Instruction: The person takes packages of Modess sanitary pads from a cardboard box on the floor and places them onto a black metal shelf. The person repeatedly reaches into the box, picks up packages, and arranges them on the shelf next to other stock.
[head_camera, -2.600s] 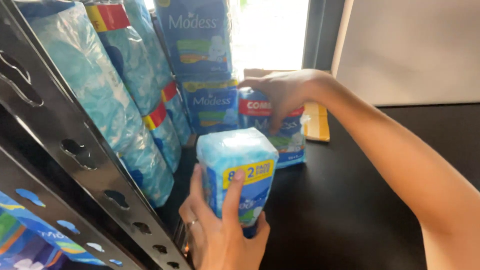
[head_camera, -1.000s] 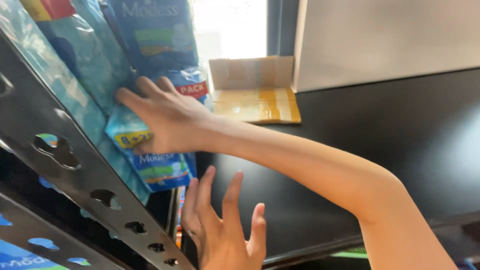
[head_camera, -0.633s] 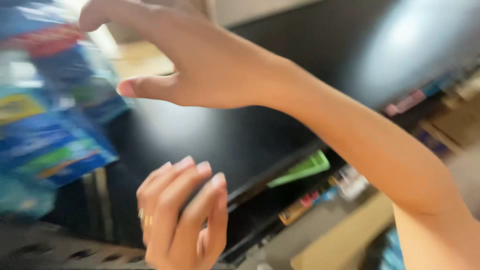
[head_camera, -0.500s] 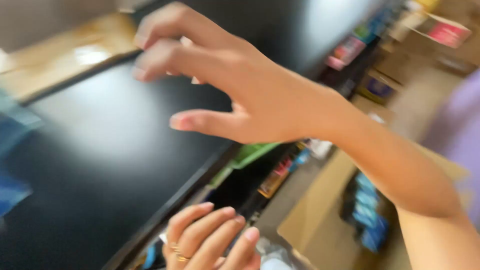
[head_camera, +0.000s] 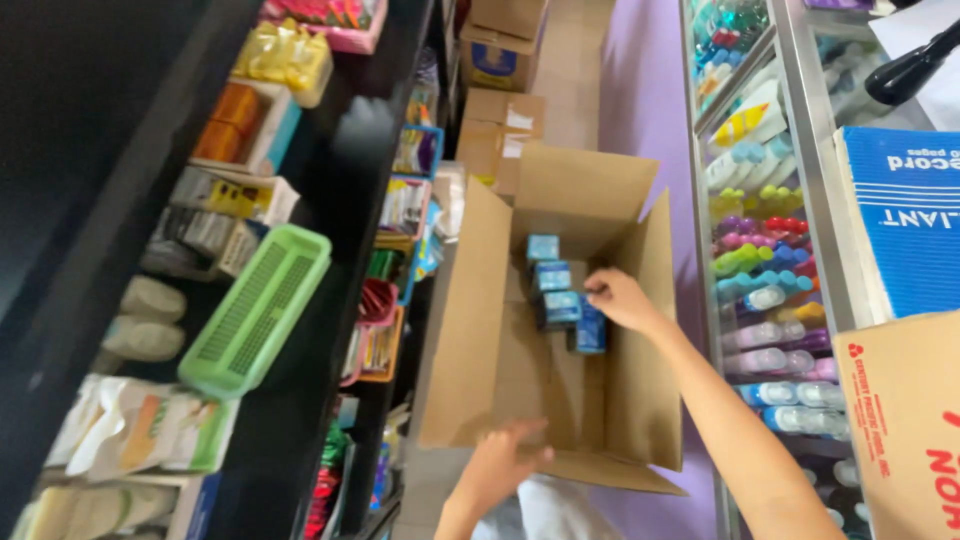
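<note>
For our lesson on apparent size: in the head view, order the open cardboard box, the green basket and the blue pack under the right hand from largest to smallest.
1. Open cardboard box
2. Green basket
3. Blue pack, clearly smallest, deep inside the box.

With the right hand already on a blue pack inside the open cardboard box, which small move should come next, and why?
Probably close the right hand around the blue pack and lift it straight up. The fingers rest on its top but do not grip it yet, while the left hand steadies the cardboard box at its near edge.
</note>
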